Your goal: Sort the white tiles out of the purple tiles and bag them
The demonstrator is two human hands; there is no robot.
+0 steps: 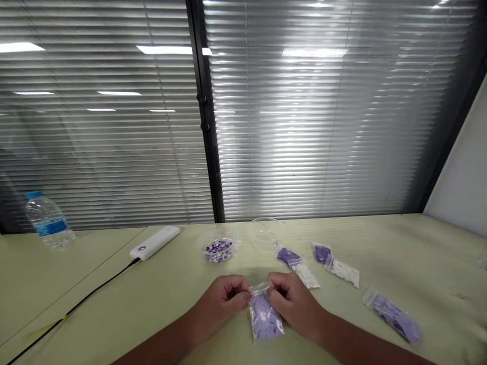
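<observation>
A small clear zip bag [265, 318] of light purple pieces hangs between my two hands near the table's front. My left hand [224, 301] pinches its top left corner, fingers closed. At the top right corner, my right hand [294, 301] grips the same bag in a closed pinch. The zip strip runs between them; whether it is sealed I cannot tell. Just beyond my hands stands a round clear tub [219, 248] with purple and white bits in it. Beside the tub is a round clear plastic lid or dish [266, 232].
Bags of dark purple pieces [288, 256] and white pieces [306, 275] lie right of centre, with another dark purple bag [322, 253] and white bag [344, 271] beyond. A light purple bag [395, 317] lies right. A white power bank [155, 243] with a black cable and a water bottle [49, 220] stand left.
</observation>
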